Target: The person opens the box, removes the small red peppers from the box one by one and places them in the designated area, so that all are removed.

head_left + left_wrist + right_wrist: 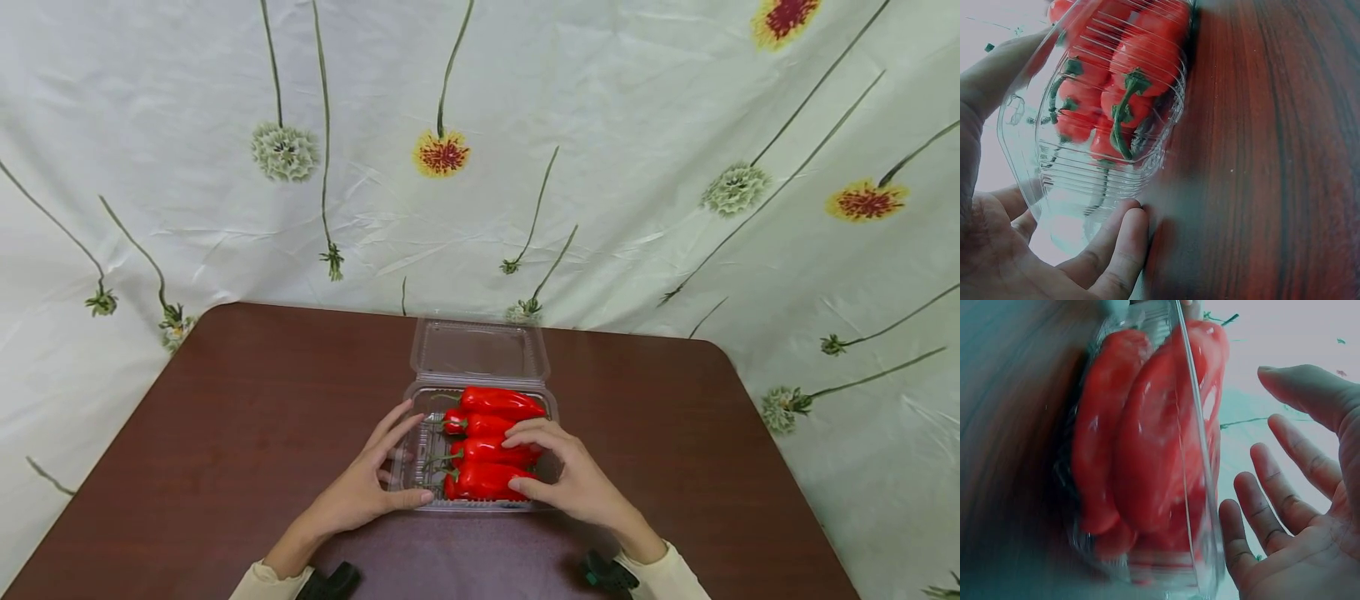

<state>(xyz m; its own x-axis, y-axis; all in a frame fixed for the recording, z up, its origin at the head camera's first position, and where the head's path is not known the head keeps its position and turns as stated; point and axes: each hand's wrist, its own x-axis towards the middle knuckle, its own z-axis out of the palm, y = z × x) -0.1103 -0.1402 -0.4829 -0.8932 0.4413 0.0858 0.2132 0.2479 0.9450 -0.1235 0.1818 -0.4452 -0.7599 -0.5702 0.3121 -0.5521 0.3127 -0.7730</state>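
Several red peppers (491,450) with green stems lie side by side in a clear plastic clamshell box (411,400). Its lid (480,346) is folded back, away from me. My left hand (360,493) is spread around the box's left end, its thumb by the near corner. In the left wrist view, the fingertips (1132,225) lie close beside the box's end; whether they press on it I cannot tell. Over the right end of the peppers is my right hand (573,479), fingers parted. The right wrist view shows those fingers (1266,515) extended beside the box wall, holding nothing.
The box stands on a dark brown wooden table (285,400) with rounded far corners. Behind and around the table hangs a pale cloth (600,100) printed with flowers. Dark straps (607,573) sit at both wrists.
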